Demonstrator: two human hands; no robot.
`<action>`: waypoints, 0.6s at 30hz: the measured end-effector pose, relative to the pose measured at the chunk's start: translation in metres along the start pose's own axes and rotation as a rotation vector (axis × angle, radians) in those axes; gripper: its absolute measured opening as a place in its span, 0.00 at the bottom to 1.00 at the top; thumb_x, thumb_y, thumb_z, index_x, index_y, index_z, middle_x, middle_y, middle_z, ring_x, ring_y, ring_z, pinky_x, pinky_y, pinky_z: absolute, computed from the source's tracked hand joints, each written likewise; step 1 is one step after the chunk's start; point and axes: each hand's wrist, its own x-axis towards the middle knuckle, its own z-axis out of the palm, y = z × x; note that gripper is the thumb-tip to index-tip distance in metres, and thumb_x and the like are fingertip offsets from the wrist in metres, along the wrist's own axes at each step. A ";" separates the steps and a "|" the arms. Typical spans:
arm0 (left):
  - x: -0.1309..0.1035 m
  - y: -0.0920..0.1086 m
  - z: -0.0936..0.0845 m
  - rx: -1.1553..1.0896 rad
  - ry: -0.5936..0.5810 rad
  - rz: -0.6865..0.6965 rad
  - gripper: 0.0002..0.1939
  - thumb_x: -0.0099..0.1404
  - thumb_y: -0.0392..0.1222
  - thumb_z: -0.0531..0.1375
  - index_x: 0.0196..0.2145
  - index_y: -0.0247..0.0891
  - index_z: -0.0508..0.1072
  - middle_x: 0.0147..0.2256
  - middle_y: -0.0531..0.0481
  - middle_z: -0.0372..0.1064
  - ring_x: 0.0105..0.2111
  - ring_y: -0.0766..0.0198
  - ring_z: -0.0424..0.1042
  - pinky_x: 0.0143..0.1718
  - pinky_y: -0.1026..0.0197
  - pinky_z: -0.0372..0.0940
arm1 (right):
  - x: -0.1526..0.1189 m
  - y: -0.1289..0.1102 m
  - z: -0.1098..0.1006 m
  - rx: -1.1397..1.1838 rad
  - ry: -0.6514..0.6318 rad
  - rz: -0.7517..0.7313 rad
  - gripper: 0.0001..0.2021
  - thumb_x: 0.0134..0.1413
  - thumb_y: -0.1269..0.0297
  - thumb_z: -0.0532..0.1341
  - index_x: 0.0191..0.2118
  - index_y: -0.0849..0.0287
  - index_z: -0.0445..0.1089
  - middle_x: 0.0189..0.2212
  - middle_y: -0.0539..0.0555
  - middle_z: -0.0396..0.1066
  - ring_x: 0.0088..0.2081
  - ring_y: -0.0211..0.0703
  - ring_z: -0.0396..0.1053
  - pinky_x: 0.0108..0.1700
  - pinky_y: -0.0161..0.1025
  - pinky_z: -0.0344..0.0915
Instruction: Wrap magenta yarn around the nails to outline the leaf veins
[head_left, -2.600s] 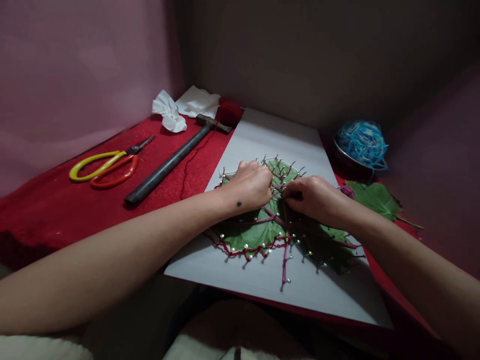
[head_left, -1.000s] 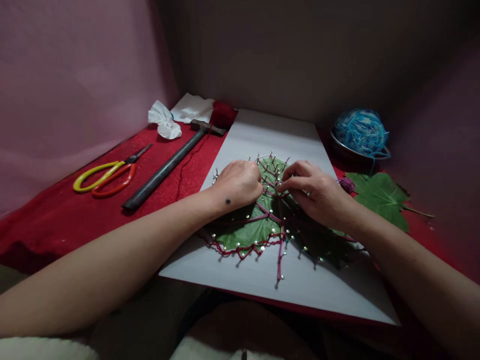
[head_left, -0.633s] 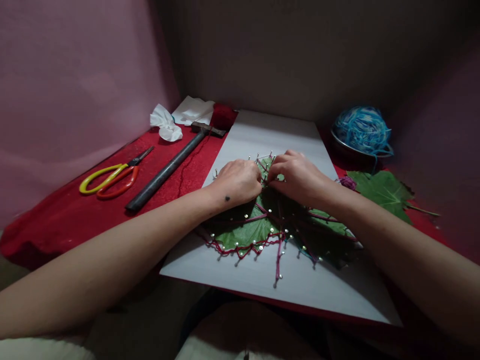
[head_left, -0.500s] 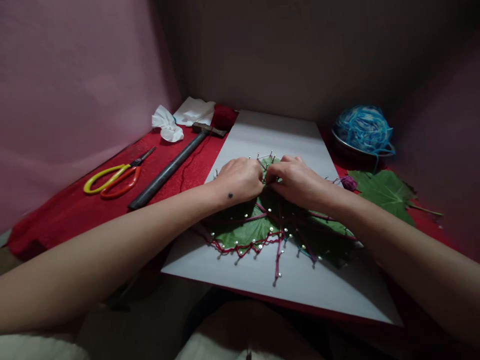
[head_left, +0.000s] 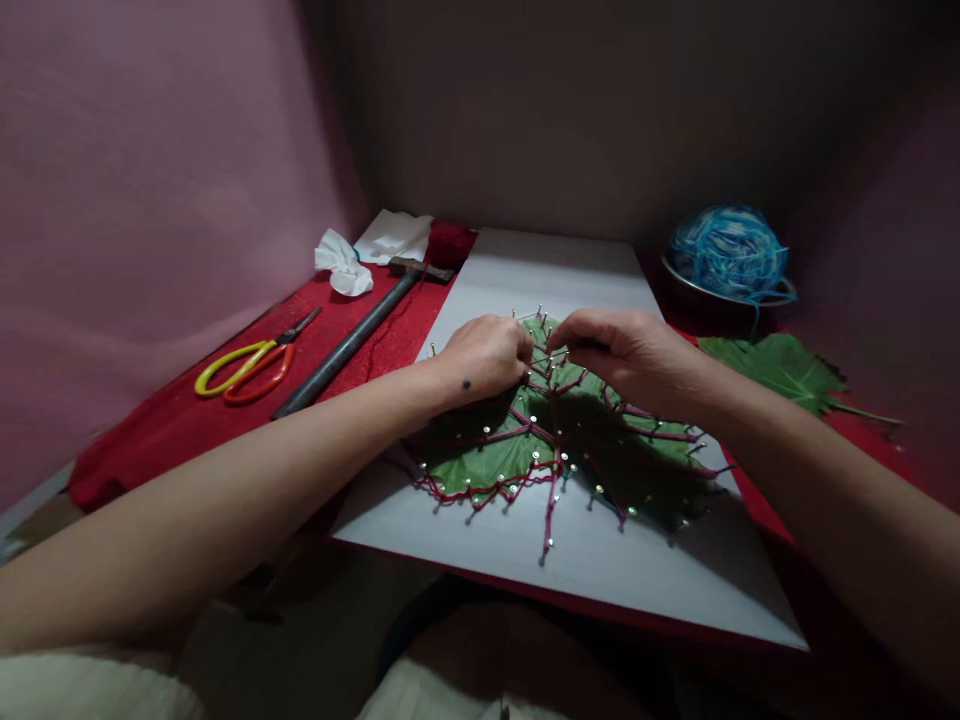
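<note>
A green leaf [head_left: 487, 465] lies on a white board [head_left: 420, 525], with many nails standing around its edge and along its veins. Red and purple thread runs between the nails. My left hand [head_left: 487, 352] is closed over the leaf's upper left part; what its fingers hold is hidden. To its right, my right hand [head_left: 619, 345] is pinched closed above the upper part of the leaf, with a thin thread running from its fingertips toward my left hand.
Left of the board, scissors [head_left: 279, 372] and a hammer [head_left: 352, 345] lie on the red cloth [head_left: 172, 400]. Crumpled white tissue [head_left: 343, 265] is beyond them. Blue yarn [head_left: 727, 255] fills a bowl at the back right, near a second leaf [head_left: 780, 370].
My right hand has drawn away from my left, to the right, uncovering thread and nails between them. My left hand stays in nearly the same place. The view has shifted slightly.
</note>
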 end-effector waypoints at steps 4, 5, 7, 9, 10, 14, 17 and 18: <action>0.006 -0.005 0.002 -0.027 -0.005 0.061 0.09 0.54 0.37 0.59 0.31 0.39 0.79 0.30 0.48 0.75 0.32 0.63 0.70 0.30 0.64 0.56 | -0.015 -0.003 0.005 -0.212 -0.023 0.022 0.09 0.52 0.70 0.55 0.30 0.60 0.73 0.28 0.54 0.71 0.28 0.37 0.65 0.30 0.35 0.56; 0.008 -0.006 0.001 -0.030 -0.011 0.081 0.08 0.53 0.36 0.59 0.31 0.38 0.79 0.29 0.48 0.75 0.31 0.63 0.70 0.30 0.64 0.56 | -0.019 -0.004 0.007 -0.254 -0.043 0.022 0.10 0.52 0.71 0.54 0.29 0.60 0.73 0.28 0.54 0.71 0.28 0.37 0.65 0.30 0.35 0.55; 0.012 -0.008 0.001 -0.039 -0.032 0.130 0.07 0.52 0.35 0.60 0.29 0.37 0.78 0.28 0.49 0.75 0.30 0.64 0.70 0.30 0.65 0.56 | -0.026 -0.009 0.011 -0.344 -0.090 0.008 0.12 0.52 0.72 0.53 0.27 0.59 0.73 0.27 0.53 0.70 0.27 0.37 0.65 0.28 0.36 0.53; 0.016 -0.010 0.001 -0.043 -0.058 0.183 0.07 0.52 0.34 0.60 0.29 0.37 0.78 0.27 0.50 0.74 0.30 0.65 0.70 0.30 0.66 0.56 | -0.030 -0.015 0.012 -0.426 -0.168 -0.032 0.11 0.51 0.73 0.53 0.25 0.59 0.72 0.26 0.53 0.69 0.25 0.36 0.63 0.25 0.37 0.49; 0.017 -0.011 0.001 -0.038 -0.065 0.205 0.08 0.52 0.34 0.59 0.29 0.37 0.78 0.27 0.50 0.74 0.29 0.65 0.69 0.30 0.66 0.56 | -0.032 -0.018 0.011 -0.458 -0.208 -0.055 0.11 0.50 0.73 0.53 0.24 0.59 0.71 0.26 0.52 0.69 0.24 0.35 0.61 0.24 0.37 0.47; 0.015 -0.013 0.003 0.011 -0.035 0.221 0.08 0.53 0.34 0.59 0.29 0.38 0.78 0.28 0.49 0.74 0.29 0.64 0.69 0.29 0.65 0.56 | -0.031 -0.027 0.004 -0.506 -0.296 -0.104 0.09 0.48 0.74 0.54 0.23 0.60 0.68 0.24 0.51 0.67 0.20 0.32 0.56 0.23 0.37 0.43; 0.005 -0.014 0.002 -0.014 0.002 0.204 0.10 0.54 0.33 0.57 0.31 0.39 0.78 0.27 0.49 0.73 0.28 0.65 0.68 0.29 0.64 0.56 | -0.032 -0.026 -0.001 -0.479 -0.292 -0.125 0.09 0.48 0.74 0.54 0.22 0.60 0.67 0.24 0.51 0.67 0.20 0.32 0.55 0.23 0.37 0.43; 0.000 -0.013 0.001 -0.030 0.027 0.204 0.11 0.55 0.33 0.56 0.33 0.39 0.77 0.27 0.50 0.72 0.28 0.65 0.67 0.29 0.64 0.56 | -0.032 -0.025 -0.002 -0.458 -0.284 -0.127 0.10 0.49 0.74 0.54 0.22 0.60 0.67 0.24 0.51 0.66 0.20 0.32 0.55 0.23 0.37 0.44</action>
